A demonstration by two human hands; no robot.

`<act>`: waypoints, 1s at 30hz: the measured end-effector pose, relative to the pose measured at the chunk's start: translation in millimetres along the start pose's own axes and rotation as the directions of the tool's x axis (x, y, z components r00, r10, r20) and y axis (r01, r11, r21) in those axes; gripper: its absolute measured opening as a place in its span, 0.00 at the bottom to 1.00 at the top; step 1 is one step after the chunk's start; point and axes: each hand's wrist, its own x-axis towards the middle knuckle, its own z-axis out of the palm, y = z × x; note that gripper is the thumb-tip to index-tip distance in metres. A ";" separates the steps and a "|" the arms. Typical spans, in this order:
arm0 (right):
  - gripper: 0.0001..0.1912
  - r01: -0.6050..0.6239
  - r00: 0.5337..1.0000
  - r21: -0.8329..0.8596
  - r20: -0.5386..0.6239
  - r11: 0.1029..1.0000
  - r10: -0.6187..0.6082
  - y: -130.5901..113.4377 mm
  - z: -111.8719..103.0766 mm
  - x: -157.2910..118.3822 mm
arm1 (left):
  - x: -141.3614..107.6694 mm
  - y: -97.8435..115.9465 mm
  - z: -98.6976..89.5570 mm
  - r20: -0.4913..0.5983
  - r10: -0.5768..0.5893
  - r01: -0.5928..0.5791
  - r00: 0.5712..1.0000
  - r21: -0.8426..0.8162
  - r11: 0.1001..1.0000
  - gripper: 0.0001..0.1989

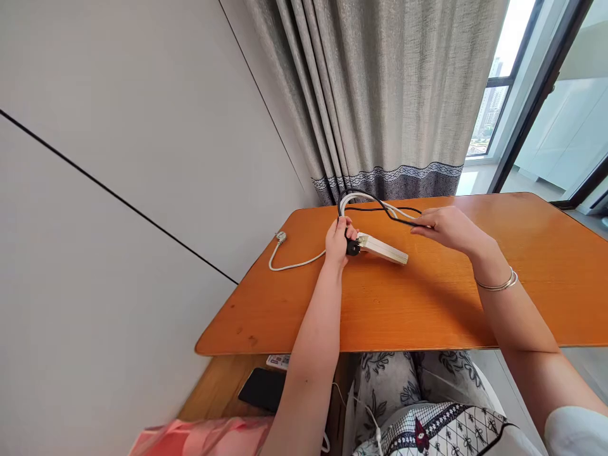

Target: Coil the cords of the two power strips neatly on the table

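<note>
My left hand [337, 240] is closed around a looped bundle of a white cord [352, 197] and a black cable [363, 190], above the left part of the orange-brown table [403, 307]. Beside its fingers is a black plug [352, 247], close against the end of a white power strip [384, 249]. The white cord runs out leftward to a white plug [281, 237] lying near the table's left edge. To the right, my right hand [445, 227] pinches a stretch of the black cable between thumb and fingers, palm down.
A dark flat item [263, 389] and a printed white thing [278, 361] lie on a lower wooden surface, with a pink bag-like item [204, 437] in front. The grey wall [118, 253] borders the table on the left; a curtain [399, 95] hangs behind it.
</note>
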 end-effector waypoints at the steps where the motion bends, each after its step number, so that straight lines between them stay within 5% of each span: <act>1: 0.16 0.030 0.998 -0.050 0.052 0.998 -0.027 -13.8 -2.6 -0.8 | -1.3 0.1 0.7 0.022 0.014 -0.014 1.000 0.012 1.000 0.23; 7: 0.13 0.174 0.956 -0.012 0.240 0.985 -0.166 -64.3 -0.2 -6.0 | -17.1 3.1 12.5 0.235 0.069 -0.103 0.969 0.135 0.985 0.32; 13: 0.18 0.208 0.942 0.527 0.119 0.824 -0.314 -67.9 0.0 -6.5 | -38.8 0.0 28.1 0.535 -0.043 -0.095 0.844 0.227 0.969 0.41; 16: 0.19 0.060 0.982 0.750 0.075 0.659 -0.175 -66.2 5.0 -0.8 | -46.5 -9.3 31.3 0.610 -0.085 -0.071 0.788 0.227 0.971 0.46; 19: 0.22 -0.101 0.993 0.884 0.065 0.456 0.094 -61.4 14.6 8.2 | -49.5 -17.8 31.2 0.635 -0.109 -0.035 0.765 0.209 0.977 0.50; 23: 0.28 -0.087 0.893 0.976 -0.012 0.198 0.451 -57.0 28.7 19.0 | -49.8 -16.7 32.0 0.644 -0.121 -0.107 0.755 0.303 0.947 0.49; 27: 0.29 -0.031 0.815 0.987 -0.066 0.158 0.575 -67.3 40.2 23.8 | -56.9 -8.3 43.4 0.607 -0.143 -0.189 0.782 0.449 0.873 0.42; 30: 0.28 -0.060 0.809 0.982 -0.057 0.178 0.585 -71.3 42.0 24.9 | -64.6 -7.8 54.0 0.524 -0.175 -0.191 0.834 0.571 0.798 0.26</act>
